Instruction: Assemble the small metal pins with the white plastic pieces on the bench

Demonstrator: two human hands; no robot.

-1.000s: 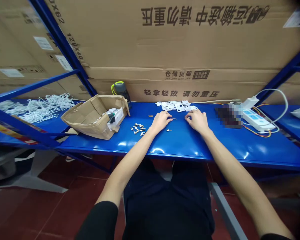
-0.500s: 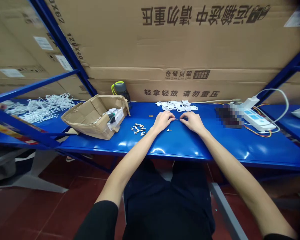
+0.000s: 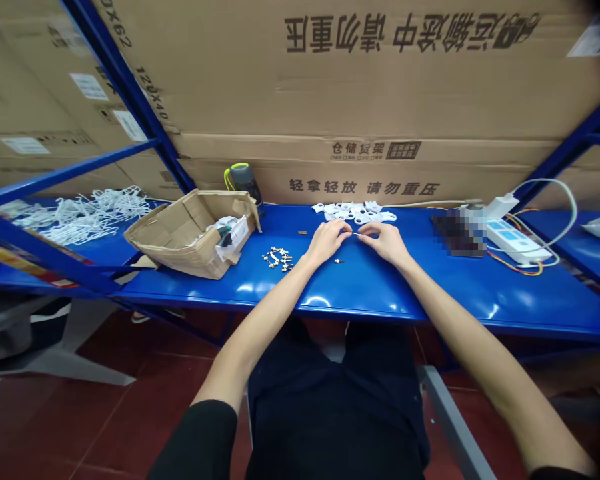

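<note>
While I watch through the head camera, two bare hands work at the front of a blue steel shelf [image 3: 380, 297]. The thumb and forefinger of the right hand [image 3: 385, 242] are pinched together on one thin metal pin [image 3: 355, 234], which sits between the two hands. The fingertips [image 3: 347, 231] of the left hand [image 3: 325, 243] are just beside the pin's other end, though I cannot tell from here whether they touch it.

Just below the hands lies one loose metal pin [image 3: 339, 261], and near the left hand there is one small brown chip [image 3: 303, 233]. Farther left I count roughly a dozen small metal fittings [image 3: 277, 259], too small and bunched to number exactly. Behind the hands, a heap of white plastic pieces [image 3: 353, 213] overlaps, at least a dozen, with no exact count possible.

One open cardboard box [image 3: 190, 239] holds white packets [image 3: 230, 237] and a dark part [image 3: 223, 233]. Left of it lies one tangle of white wire loops [image 3: 85, 220]. I also see one dark bottle with a green loop [image 3: 243, 183], one white power strip [image 3: 517, 241], and one pixelated object [image 3: 460, 232] I cannot make out.
</note>
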